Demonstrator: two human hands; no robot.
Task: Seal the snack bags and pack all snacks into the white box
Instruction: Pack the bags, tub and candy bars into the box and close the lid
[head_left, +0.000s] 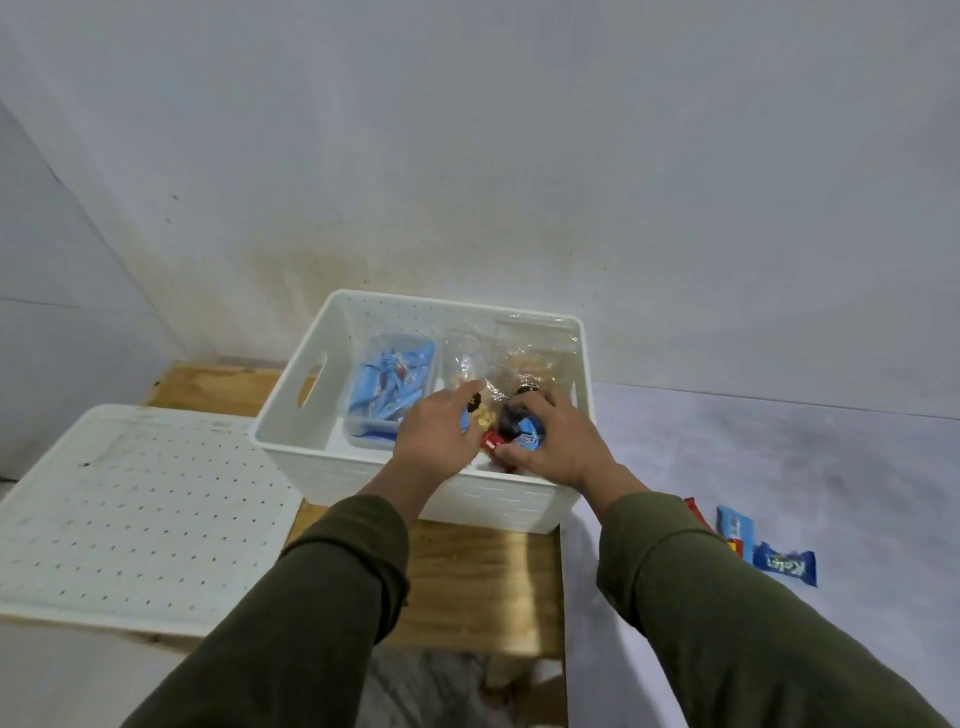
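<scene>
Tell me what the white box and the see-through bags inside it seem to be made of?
The white box looks like moulded matte plastic: smooth rounded rim, cut-out handle, rows of small perforations. The see-through bags look like thin glossy plastic film: they crinkle, catch glare and show the snacks inside.

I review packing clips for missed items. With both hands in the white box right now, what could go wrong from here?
1. The loose snack packets lie on the grey surface to the right, outside the white box; they could be left behind.
2. Both the left hand and the right hand press on a clear snack bag; if its seal is not fully shut, small pieces could spill.
</scene>
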